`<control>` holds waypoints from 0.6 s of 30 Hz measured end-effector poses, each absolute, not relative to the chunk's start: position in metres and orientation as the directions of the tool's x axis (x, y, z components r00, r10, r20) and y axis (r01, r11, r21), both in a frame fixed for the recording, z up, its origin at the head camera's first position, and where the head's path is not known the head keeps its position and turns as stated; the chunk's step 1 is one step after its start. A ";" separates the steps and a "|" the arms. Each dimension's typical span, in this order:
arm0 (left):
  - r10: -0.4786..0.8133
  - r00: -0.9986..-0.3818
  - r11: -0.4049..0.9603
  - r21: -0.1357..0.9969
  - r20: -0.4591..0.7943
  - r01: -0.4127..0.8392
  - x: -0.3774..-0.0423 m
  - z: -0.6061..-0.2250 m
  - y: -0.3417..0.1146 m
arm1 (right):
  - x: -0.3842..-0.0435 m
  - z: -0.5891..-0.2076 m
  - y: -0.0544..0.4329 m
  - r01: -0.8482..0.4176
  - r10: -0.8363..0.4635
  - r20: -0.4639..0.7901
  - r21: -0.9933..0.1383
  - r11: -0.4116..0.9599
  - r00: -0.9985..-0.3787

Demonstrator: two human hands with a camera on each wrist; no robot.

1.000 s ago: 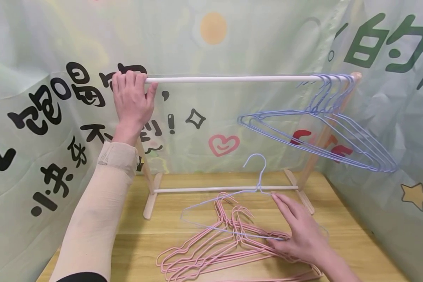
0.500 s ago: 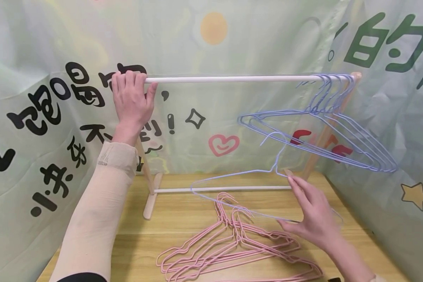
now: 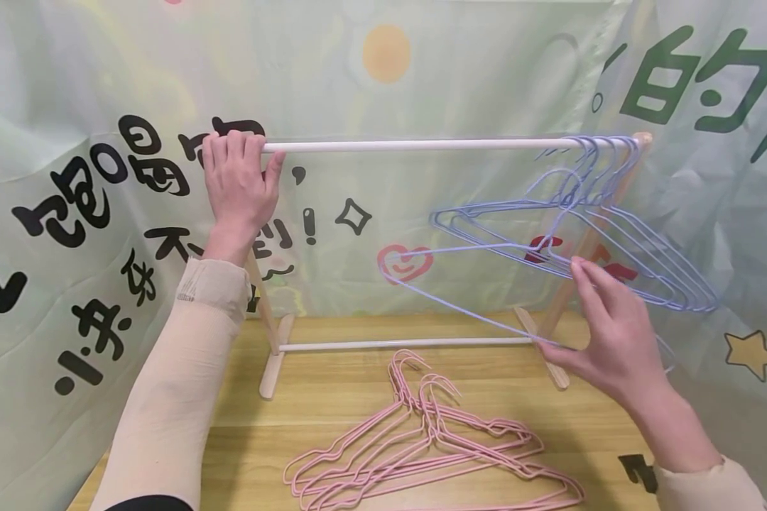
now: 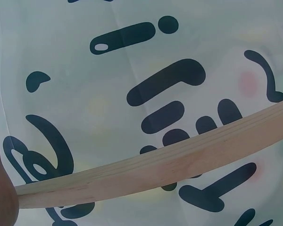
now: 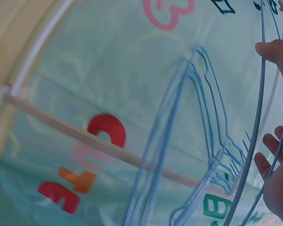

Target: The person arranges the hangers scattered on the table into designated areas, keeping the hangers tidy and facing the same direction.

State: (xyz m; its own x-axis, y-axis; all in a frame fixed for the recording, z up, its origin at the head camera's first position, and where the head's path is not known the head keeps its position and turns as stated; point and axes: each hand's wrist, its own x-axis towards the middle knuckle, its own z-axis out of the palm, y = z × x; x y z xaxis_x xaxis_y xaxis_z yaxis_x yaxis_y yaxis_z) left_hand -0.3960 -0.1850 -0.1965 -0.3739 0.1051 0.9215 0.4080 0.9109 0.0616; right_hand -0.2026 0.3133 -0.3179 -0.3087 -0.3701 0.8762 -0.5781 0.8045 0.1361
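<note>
At the left end of the rack's white top rail [image 3: 390, 146], my left hand [image 3: 239, 181] grips the corner with its fingers over the top. The left wrist view shows a wooden post [image 4: 155, 165] of the rack and only a sliver of that hand. My right hand [image 3: 620, 341] holds a blue wire hanger [image 3: 460, 308] by its right side, thumb on the lower bar and fingertips by the shoulder. Its hook is up, just below the rail and in front of several blue hangers [image 5: 162, 141] hung at the rail's right end.
Several pink hangers [image 3: 431, 429] lie in an overlapping pile on the wooden table [image 3: 332, 411], in front of the rack. A white lower bar [image 3: 390, 344] joins the rack's feet. Printed cloth [image 3: 332, 78] encloses the back and sides.
My right hand has lifted the blue hanger from above the pink pile, up and to the right, towards the hung hangers. The left hand stays at the rail's left end.
</note>
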 end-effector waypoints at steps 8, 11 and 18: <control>0.112 -0.361 0.913 0.047 0.926 0.405 -0.397 -0.196 -0.186 | -0.212 -0.282 0.324 -0.528 -0.366 0.872 0.153 0.835 -0.326; 0.107 -0.364 0.911 0.055 0.925 0.409 -0.396 -0.196 -0.185 | -0.215 -0.273 0.326 -0.509 -0.363 0.862 0.149 0.848 -0.353; 0.113 -0.360 0.911 0.049 0.926 0.410 -0.397 -0.197 -0.184 | -0.228 -0.257 0.330 -0.461 -0.352 0.853 0.153 0.874 -0.386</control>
